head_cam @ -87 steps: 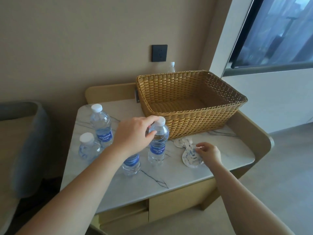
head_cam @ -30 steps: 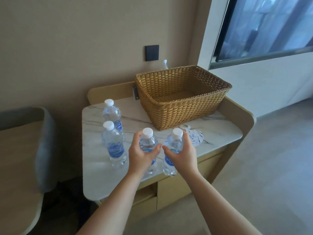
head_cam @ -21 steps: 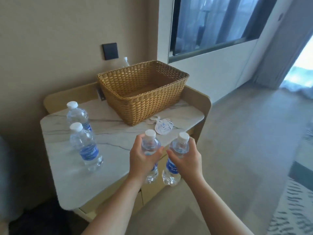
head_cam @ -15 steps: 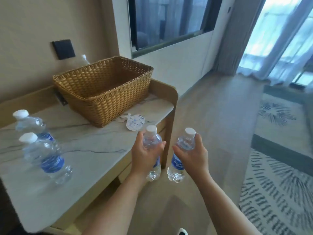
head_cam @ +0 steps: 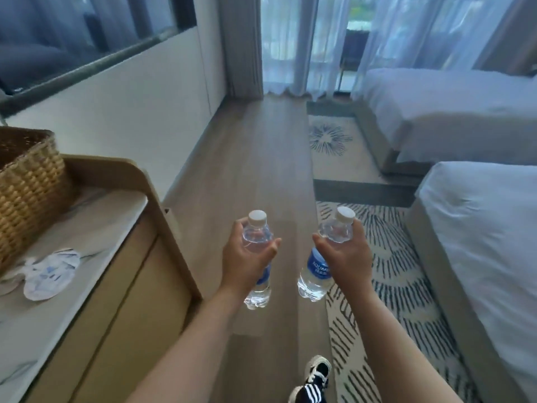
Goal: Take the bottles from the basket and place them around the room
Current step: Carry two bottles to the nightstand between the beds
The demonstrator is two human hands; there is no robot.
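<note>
I carry two small clear water bottles with white caps and blue labels, held upright in front of me over the wooden floor. My left hand [head_cam: 245, 258] is wrapped around the left bottle [head_cam: 257, 231]. My right hand [head_cam: 347, 258] grips the right bottle [head_cam: 316, 274] by its upper half. The woven wicker basket [head_cam: 29, 184] stands at the far left on the marble-topped cabinet [head_cam: 96, 228], only its right end in view.
A white and blue wrapper [head_cam: 48, 270] lies on the cabinet top by the basket. Two white beds [head_cam: 491, 239] fill the right side, with a patterned rug [head_cam: 386, 257] beside them. The wooden floor [head_cam: 261, 158] runs ahead to curtained glass doors. My shoe [head_cam: 315, 379] shows below.
Both hands lifted the two bottles off the cabinet top. The view has turned right, away from the cabinet and the other bottles, toward the open floor and the beds.
</note>
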